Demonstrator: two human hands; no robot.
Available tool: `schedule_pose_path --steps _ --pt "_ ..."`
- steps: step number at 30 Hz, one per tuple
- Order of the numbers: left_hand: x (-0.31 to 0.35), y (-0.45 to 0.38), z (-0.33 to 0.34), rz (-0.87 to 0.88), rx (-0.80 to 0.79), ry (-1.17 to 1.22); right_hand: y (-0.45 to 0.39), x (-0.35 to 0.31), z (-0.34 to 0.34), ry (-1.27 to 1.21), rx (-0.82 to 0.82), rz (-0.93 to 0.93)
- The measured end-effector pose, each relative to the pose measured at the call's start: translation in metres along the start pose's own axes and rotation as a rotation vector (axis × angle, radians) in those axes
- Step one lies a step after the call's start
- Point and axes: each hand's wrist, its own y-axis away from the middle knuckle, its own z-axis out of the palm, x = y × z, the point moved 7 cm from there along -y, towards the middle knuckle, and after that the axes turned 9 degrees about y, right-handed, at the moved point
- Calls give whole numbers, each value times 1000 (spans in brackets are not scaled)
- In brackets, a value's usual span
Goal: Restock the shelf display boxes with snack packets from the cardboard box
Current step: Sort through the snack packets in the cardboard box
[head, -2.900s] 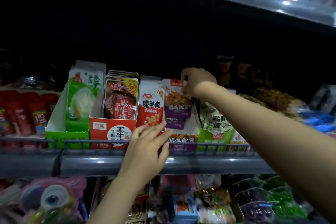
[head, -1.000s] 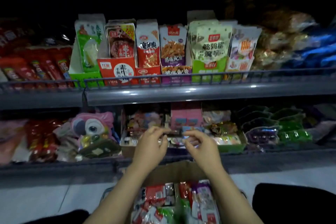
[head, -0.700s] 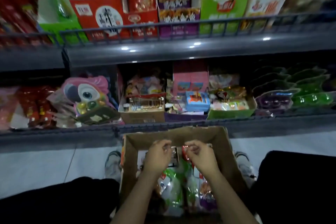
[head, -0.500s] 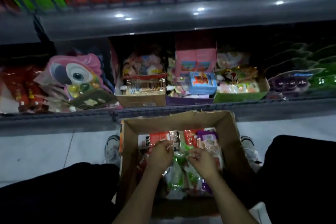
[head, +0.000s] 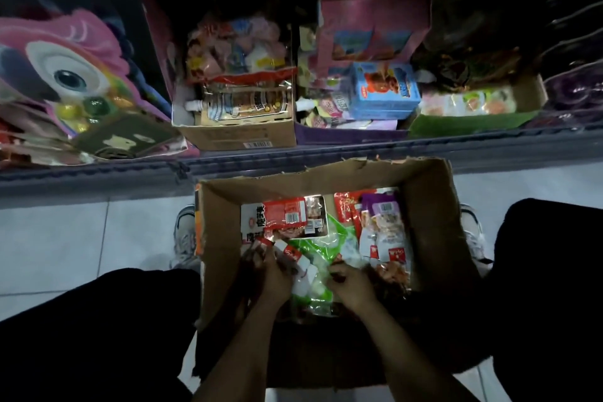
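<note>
Tiled floor under cardboard box (head: 430,206), left hand (head: 272,274) grip holding red-white packets (head: 298,259), right hand (head: 350,282) grip unclear beside them

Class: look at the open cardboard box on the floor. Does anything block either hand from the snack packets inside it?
Nothing visible does. The cardboard box is open-topped, and the left hand and right hand are already down among the snack packets.

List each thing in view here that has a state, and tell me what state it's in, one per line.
cardboard box: open at the top, on the floor, holding packets.
snack packets: lying loose and overlapping inside the box.
left hand: inside the box, fingers curled on a small red and white packet.
right hand: inside the box, fingers curled among green packets; grip unclear.
brown shelf box: open-topped, filled.
</note>
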Motion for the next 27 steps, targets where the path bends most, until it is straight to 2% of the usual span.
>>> schedule_pose_path --steps 3,7,11,15,19,27 --pt "-3 -7 3 14 57 0 -3 0 5 -70 -21 8" --pt "-1 -6 7 -41 123 382 -6 2 8 -145 -43 1" --pt "4 -2 9 -165 28 452 -4 6 14 -179 -71 13" --pt "8 0 9 -215 -118 559 -2 4 8 -230 3 26" --pt "28 0 -16 -113 -121 513 2 -15 -15 -275 61 -7" --pt "73 21 -80 -10 -52 798 44 -85 -84 -395 206 -206"
